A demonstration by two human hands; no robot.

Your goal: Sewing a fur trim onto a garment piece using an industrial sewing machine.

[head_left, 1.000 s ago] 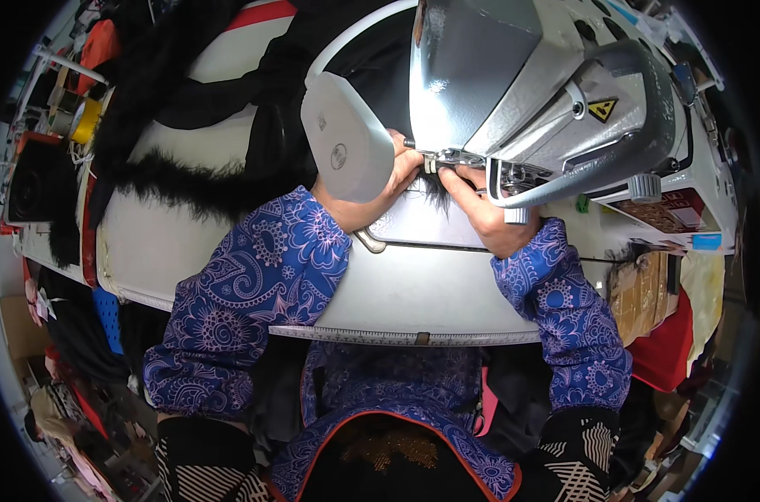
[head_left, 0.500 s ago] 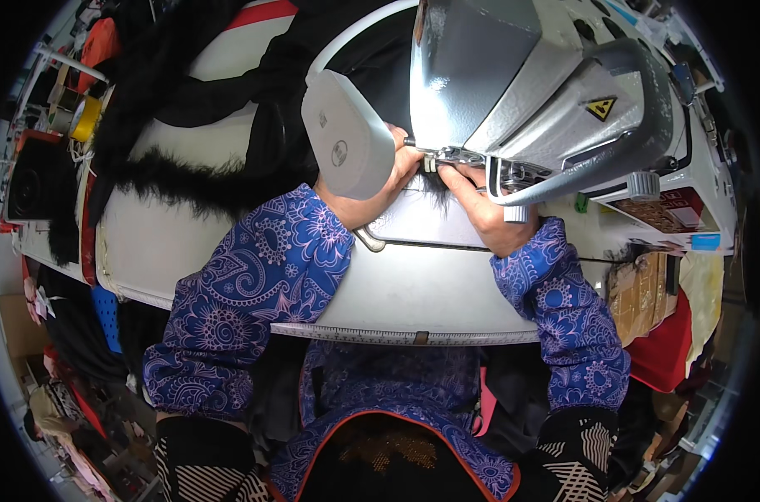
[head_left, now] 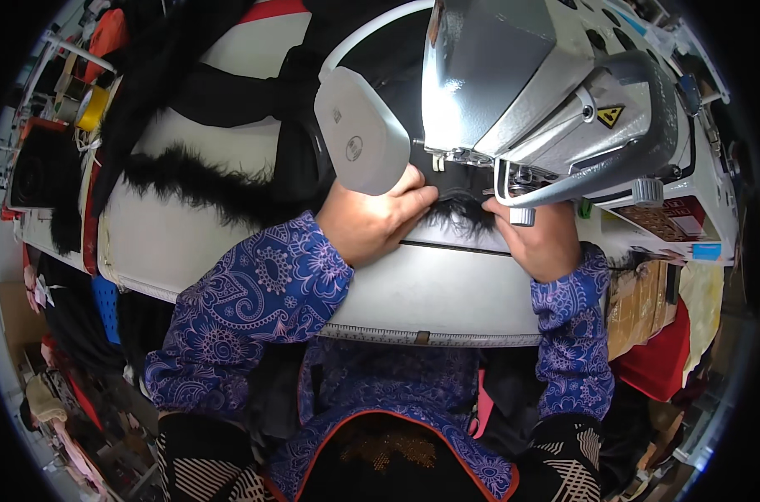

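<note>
Below the head of a grey and white sewing machine (head_left: 488, 75) lies black fabric with a fluffy black fur trim (head_left: 462, 214). My left hand (head_left: 376, 217) is closed on the left side of this piece, its fingers bent and pressed together. At the trim's right end, my right hand (head_left: 543, 238) pinches the edge between thumb and fingers; the machine's wire guard (head_left: 504, 184) partly covers those fingertips. A small bright glint beside them is too small to make out. The presser foot (head_left: 438, 162) stands just behind the fabric.
A pale rounded machine cover (head_left: 361, 134) hangs over my left wrist. More black fabric and a long fur strip (head_left: 200, 188) spread across the left of the white table (head_left: 430, 289). A ruler strip (head_left: 447, 339) runs along its front edge. Taped cardboard (head_left: 639, 293) stands at right.
Both hands have come back from the needle area toward me and moved apart, the right one farther right. More of the fur trim now shows between them.
</note>
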